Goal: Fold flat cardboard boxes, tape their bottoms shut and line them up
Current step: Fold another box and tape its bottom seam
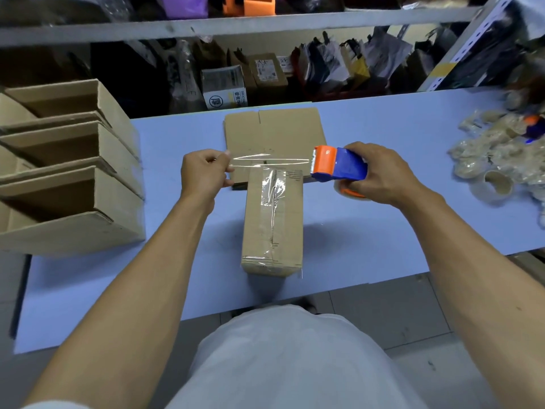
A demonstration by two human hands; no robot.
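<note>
The step in hand is taping the bottom of the box (272,222), which lies bottom-up on the table (383,231), directly in front of the person. One strip of clear tape already runs lengthwise along the centre seam of the box and wraps over its near end. The left hand (203,172) pinches the free end of a fresh tape strip (269,160), fingers curled tight on it, to the left of the far end of the box. The right hand (380,175) is wrapped around the dispenser (339,165), to the right of the far end of the box. The strip is stretched taut between the two hands and hangs above the far end of the box, crosswise to the seam; it does not appear to touch the cardboard yet. Judgement: the next move calls for lowering the strip onto the far end of the box, square to the seam, pressing it down over both side edges, then severing it at the orange blade end of the dispenser. A flat blank (275,134) lies just beyond the box, partly under its far end. Finished boxes (70,178) stand in a row well to the left of the box, open sides up. Spent tape cores and tape scraps (498,160) lie well to the right of the box.
</note>
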